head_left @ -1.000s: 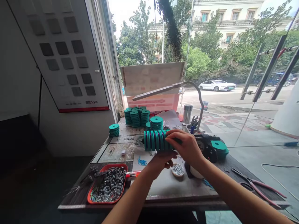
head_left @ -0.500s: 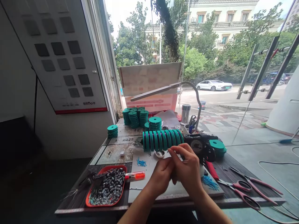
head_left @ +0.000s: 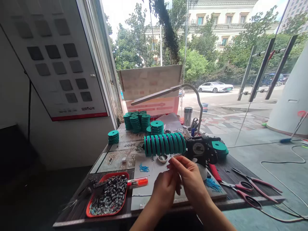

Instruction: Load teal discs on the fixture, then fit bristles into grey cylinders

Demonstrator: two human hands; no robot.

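Note:
My left hand [head_left: 165, 186] and my right hand [head_left: 190, 176] meet above the board, fingertips pinched close together. Whatever sits between the fingers is too small to make out. Just beyond them, a row of green ring-shaped spools [head_left: 165, 144] is lined up on the spindle of a black machine [head_left: 198, 149]. A small white bowl [head_left: 163, 161] of tiny metal pieces lies below the spools, near my right fingertips. Short blue strips [head_left: 143, 168] rest on the board to the left, and more blue strips [head_left: 213, 185] lie right of my right hand.
A red tray [head_left: 88, 210] of dark metal cylinders stands at left, an orange-ended tool [head_left: 141, 182] beside it. Scissors [head_left: 247, 186] and long-nosed pliers [head_left: 257, 183] lie at right. Stacked green spools [head_left: 136, 123] stand behind, under a lamp arm [head_left: 200, 109].
The view has shifted slightly, so the scene sits a little further left. My hands have drawn slightly down and away from the spools, still pinched together.

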